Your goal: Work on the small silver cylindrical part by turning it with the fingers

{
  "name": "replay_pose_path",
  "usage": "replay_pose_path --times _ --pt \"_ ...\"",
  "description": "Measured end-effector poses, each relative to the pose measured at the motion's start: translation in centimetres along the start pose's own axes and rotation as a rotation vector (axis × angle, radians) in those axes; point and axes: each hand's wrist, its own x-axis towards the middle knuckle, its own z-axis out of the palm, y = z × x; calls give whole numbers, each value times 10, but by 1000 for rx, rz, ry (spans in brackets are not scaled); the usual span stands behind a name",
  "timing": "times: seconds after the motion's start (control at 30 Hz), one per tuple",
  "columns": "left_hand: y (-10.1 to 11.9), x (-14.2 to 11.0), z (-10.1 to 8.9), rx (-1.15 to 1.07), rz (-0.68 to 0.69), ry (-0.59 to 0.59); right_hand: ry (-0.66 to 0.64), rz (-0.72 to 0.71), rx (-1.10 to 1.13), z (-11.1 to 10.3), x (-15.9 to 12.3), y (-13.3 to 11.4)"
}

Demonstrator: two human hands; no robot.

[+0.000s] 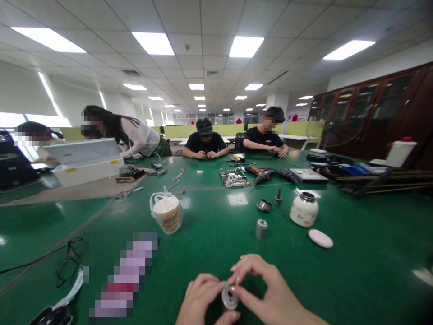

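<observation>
Round metal part (230, 296), seen in the head view: located at the near side of the green table (209, 253), between the two hands, with its open face and dark central hole turned up toward my camera. It appears short and disc-like, so I record no clear long axis. Left hand (203, 300): clamped on the part, forefinger at the far edge, thumb at the near edge. Right hand (274, 289): thumb against the part's right rim, forefinger arched above it; a thin pale sliver shows between these two tips, but I cannot tell whether they pinch it. Both hands are at the part; neither has distance to cover, and the left encloses more of it. Beyond, slightly to the right, a metal cylinder (261, 229) stands upright, with a metal ring (264, 206) and a shafted piece (278, 197) farther off. A cream jar (304, 210) stands to their right, a pale oval lid (320, 239) just beside it. Markings: I find no readable writing on the part. Print on the bagged cup (167, 214) and the yellow labels on the white box (88, 164) are illegible from my position.
</observation>
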Motion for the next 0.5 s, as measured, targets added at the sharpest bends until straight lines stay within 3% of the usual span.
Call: replay_pose_path --times 0.13,0.3,0.5 --pt "7 1 -5 14 -18 -46 92 95 -26 -16 12 22" --pt "8 2 -8 33 -22 -71 65 174 -194 -25 12 63" --pt "9 1 -8 26 -33 -74 27 143 -206 -24 6 66"
